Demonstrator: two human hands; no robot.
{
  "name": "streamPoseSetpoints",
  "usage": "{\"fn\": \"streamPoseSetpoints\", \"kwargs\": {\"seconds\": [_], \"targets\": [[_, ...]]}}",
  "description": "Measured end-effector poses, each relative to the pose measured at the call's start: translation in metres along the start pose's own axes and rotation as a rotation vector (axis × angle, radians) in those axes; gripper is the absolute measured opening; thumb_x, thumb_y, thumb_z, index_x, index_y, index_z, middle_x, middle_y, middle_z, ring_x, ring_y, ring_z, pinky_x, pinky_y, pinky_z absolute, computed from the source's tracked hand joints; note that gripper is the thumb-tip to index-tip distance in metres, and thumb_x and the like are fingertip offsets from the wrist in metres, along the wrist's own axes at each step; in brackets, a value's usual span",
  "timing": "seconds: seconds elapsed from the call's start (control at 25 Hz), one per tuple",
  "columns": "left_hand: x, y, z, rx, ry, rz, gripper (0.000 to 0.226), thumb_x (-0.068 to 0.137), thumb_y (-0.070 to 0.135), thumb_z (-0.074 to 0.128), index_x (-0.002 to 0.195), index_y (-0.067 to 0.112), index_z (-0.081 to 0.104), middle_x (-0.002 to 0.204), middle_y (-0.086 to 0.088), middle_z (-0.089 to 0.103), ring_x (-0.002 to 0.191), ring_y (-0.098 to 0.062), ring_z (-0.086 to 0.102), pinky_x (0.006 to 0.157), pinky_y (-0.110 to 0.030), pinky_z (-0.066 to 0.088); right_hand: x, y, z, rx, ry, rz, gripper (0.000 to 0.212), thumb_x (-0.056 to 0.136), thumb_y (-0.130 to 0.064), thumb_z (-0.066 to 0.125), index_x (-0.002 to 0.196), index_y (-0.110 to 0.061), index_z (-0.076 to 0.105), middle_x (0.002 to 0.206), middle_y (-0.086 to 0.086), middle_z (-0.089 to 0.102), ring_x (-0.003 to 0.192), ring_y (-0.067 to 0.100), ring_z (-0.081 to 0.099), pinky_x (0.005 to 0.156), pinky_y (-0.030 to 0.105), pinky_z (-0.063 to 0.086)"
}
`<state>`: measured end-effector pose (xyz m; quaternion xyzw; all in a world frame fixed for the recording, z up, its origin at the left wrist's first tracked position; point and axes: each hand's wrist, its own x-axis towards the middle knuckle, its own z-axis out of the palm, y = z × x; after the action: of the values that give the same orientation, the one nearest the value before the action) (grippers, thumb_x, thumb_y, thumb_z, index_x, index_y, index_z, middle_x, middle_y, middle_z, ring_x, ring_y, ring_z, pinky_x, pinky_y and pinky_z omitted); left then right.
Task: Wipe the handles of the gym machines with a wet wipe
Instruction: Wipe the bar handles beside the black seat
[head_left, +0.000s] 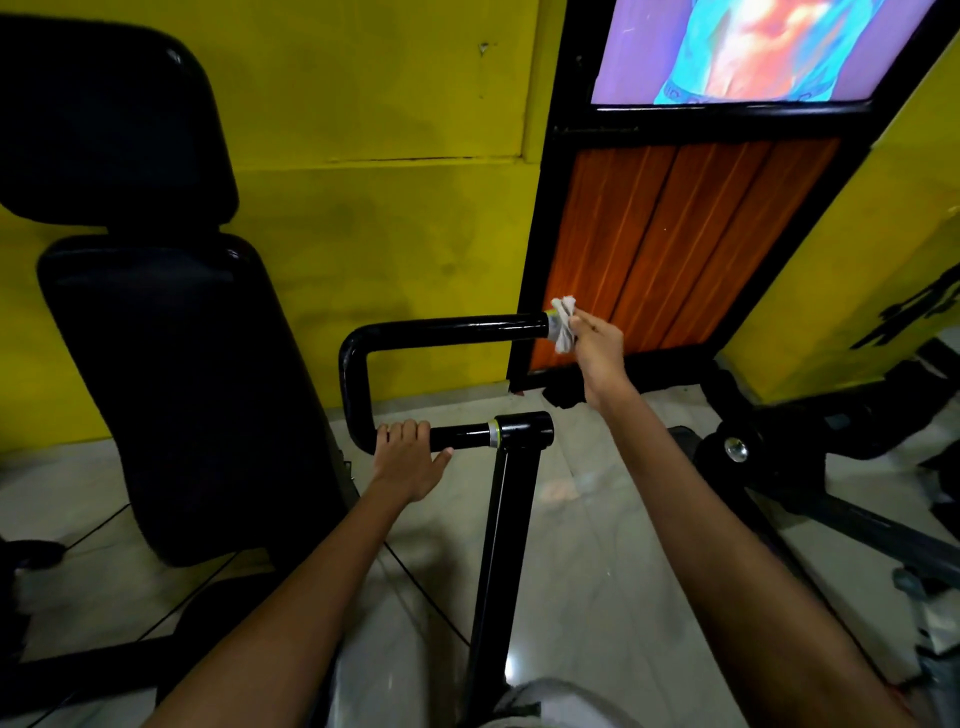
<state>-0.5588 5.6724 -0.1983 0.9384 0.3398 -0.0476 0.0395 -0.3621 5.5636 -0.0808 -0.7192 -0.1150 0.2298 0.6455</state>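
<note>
A black U-shaped machine handle (441, 331) runs across the middle of the view, with an upper bar and a lower bar. My right hand (597, 348) holds a crumpled white wet wipe (563, 325) against the far right end of the upper bar, at its silver end cap. My left hand (408, 454) grips the lower bar just right of the bend, fingers curled over the top. The lower bar joins a black upright post (506, 545) that drops toward me.
A black padded seat with backrest (171, 374) stands at the left. A yellow wall (389, 234) is behind, with an orange-panelled door (675, 249) to the right. Another dark machine frame (810, 467) lies on the tiled floor at the right.
</note>
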Motion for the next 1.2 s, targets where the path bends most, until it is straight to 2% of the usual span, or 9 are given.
{"fn": "streamPoseSetpoints", "kwargs": {"seconds": [0.08, 0.24, 0.36, 0.48, 0.56, 0.76, 0.88, 1.0, 1.2], "targets": [[0.000, -0.001, 0.002, -0.004, -0.007, 0.003, 0.054, 0.098, 0.050, 0.030, 0.130, 0.008, 0.040, 0.132, -0.012, 0.045, 0.123, -0.027, 0.041, 0.109, -0.038, 0.021, 0.004, -0.008, 0.004, 0.057, 0.007, 0.005, 0.031, 0.098, -0.010, 0.041, 0.125, -0.001, 0.054, 0.117, 0.011, 0.060, 0.100, 0.020, 0.056, 0.082, 0.026, 0.048], [-0.002, -0.003, 0.003, -0.027, -0.006, 0.011, 0.059, 0.096, 0.054, 0.024, 0.130, 0.008, 0.040, 0.132, -0.012, 0.046, 0.123, -0.027, 0.041, 0.107, -0.037, 0.021, 0.001, 0.004, 0.001, 0.181, -0.003, 0.118, 0.032, 0.096, -0.003, 0.039, 0.123, 0.009, 0.051, 0.118, 0.025, 0.058, 0.103, 0.033, 0.058, 0.087, 0.037, 0.050], [0.001, -0.007, 0.001, -0.035, -0.017, 0.034, 0.054, 0.098, 0.049, 0.030, 0.133, 0.009, 0.038, 0.134, -0.011, 0.043, 0.125, -0.027, 0.039, 0.107, -0.036, 0.021, -0.002, 0.011, 0.003, -0.162, 0.087, -0.194, 0.032, 0.095, -0.006, 0.046, 0.123, 0.008, 0.052, 0.122, 0.023, 0.058, 0.107, 0.035, 0.058, 0.092, 0.043, 0.050], [0.001, -0.006, 0.002, -0.047, -0.049, 0.027, 0.054, 0.098, 0.050, 0.030, 0.133, 0.010, 0.037, 0.135, -0.010, 0.042, 0.126, -0.026, 0.038, 0.107, -0.036, 0.021, 0.008, 0.007, 0.005, -0.568, 0.011, -0.568, 0.029, 0.092, -0.004, 0.052, 0.120, -0.004, 0.061, 0.103, 0.008, 0.068, 0.076, 0.015, 0.057, 0.059, 0.008, 0.040], [0.002, -0.004, 0.002, -0.047, -0.061, 0.005, 0.054, 0.097, 0.051, 0.030, 0.132, 0.010, 0.038, 0.135, -0.010, 0.042, 0.125, -0.026, 0.038, 0.107, -0.035, 0.021, 0.021, -0.005, 0.005, -0.777, -0.149, -0.741, 0.024, 0.090, 0.000, 0.054, 0.110, -0.002, 0.067, 0.099, 0.012, 0.071, 0.070, 0.015, 0.057, 0.052, 0.002, 0.033], [0.004, -0.003, 0.003, -0.009, -0.027, -0.035, 0.063, 0.094, 0.059, 0.024, 0.130, 0.010, 0.040, 0.132, -0.010, 0.045, 0.123, -0.026, 0.040, 0.105, -0.035, 0.022, 0.026, -0.022, 0.009, -0.990, -0.347, -0.785, 0.027, 0.098, -0.024, 0.045, 0.093, -0.007, 0.065, 0.069, 0.008, 0.058, 0.052, 0.019, 0.048, 0.048, 0.028, 0.031], [0.003, 0.002, 0.005, -0.021, -0.017, -0.065, 0.083, 0.081, 0.069, 0.007, 0.129, 0.011, 0.041, 0.132, -0.009, 0.046, 0.122, -0.025, 0.040, 0.106, -0.035, 0.021, 0.020, -0.008, 0.016, -1.157, -0.260, -0.810, 0.028, 0.099, -0.023, 0.042, 0.088, -0.003, 0.060, 0.076, 0.018, 0.059, 0.071, 0.032, 0.056, 0.071, 0.037, 0.044], [0.004, 0.002, 0.006, -0.033, -0.010, -0.102, 0.105, 0.059, 0.070, -0.011, 0.128, 0.011, 0.042, 0.130, -0.008, 0.047, 0.122, -0.024, 0.041, 0.108, -0.035, 0.019, 0.011, -0.011, 0.041, -1.214, -0.156, -0.753, 0.025, 0.098, -0.012, 0.039, 0.101, 0.000, 0.061, 0.092, 0.021, 0.066, 0.090, 0.036, 0.060, 0.108, 0.043, 0.029], [0.006, 0.007, 0.003, -0.100, -0.035, -0.182, 0.106, 0.054, 0.080, 0.000, 0.123, 0.015, 0.046, 0.128, -0.005, 0.049, 0.124, -0.022, 0.040, 0.110, -0.036, 0.016, 0.019, -0.010, 0.040, -1.229, -0.397, -0.949, 0.031, 0.096, -0.004, 0.040, 0.123, -0.007, 0.055, 0.107, 0.019, 0.066, 0.103, 0.034, 0.060, 0.115, 0.039, 0.020]]}}
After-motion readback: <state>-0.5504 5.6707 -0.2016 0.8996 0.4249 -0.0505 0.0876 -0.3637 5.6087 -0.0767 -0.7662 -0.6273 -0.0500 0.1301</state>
